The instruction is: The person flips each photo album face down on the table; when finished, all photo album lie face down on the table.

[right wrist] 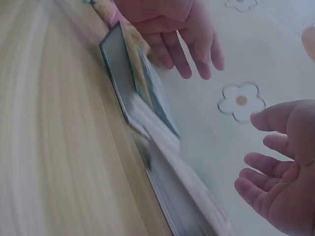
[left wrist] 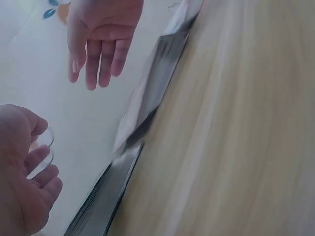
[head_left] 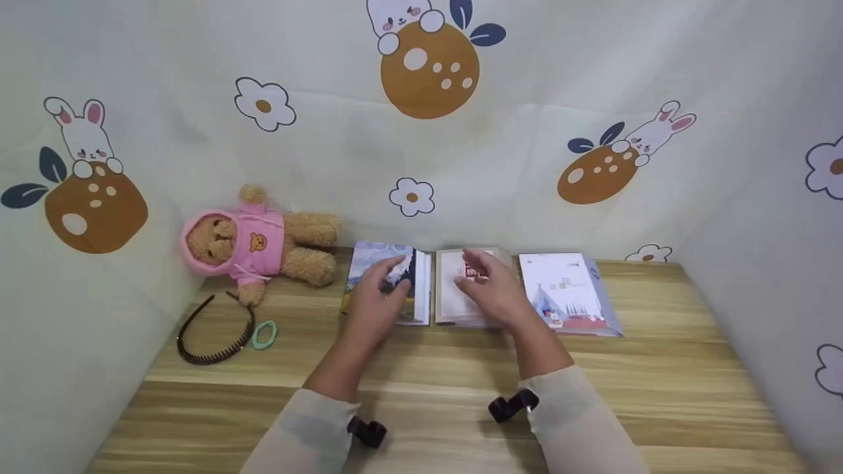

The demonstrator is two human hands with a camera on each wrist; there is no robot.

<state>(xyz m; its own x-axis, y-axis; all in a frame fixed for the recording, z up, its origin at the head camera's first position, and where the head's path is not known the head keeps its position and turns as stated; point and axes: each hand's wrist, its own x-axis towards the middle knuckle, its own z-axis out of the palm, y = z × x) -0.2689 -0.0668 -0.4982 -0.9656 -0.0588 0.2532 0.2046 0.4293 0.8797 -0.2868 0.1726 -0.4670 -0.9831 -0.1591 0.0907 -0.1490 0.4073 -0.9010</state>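
Three books lie in a row at the back of the table. Above the left book [head_left: 369, 258], which has a painted landscape cover, hovers my left hand [head_left: 374, 299], fingers loosely bent and holding nothing. My right hand [head_left: 495, 289] is over the beige middle book [head_left: 450, 299], likewise holding nothing and partly hiding its cover. In the right wrist view both the right hand [right wrist: 280, 167] and left hand [right wrist: 170, 34] appear apart from the books. The white right book [head_left: 563, 280], illustrated with a small tent, lies beyond my right hand.
On the left, a teddy bear [head_left: 260, 243] in a pink hoodie lies on its back. Below it are a dark toothed headband [head_left: 214, 357] and a green hair tie [head_left: 256, 337]. A printed cloth [head_left: 329, 164] hangs behind the wooden table [head_left: 435, 368] and along its sides.
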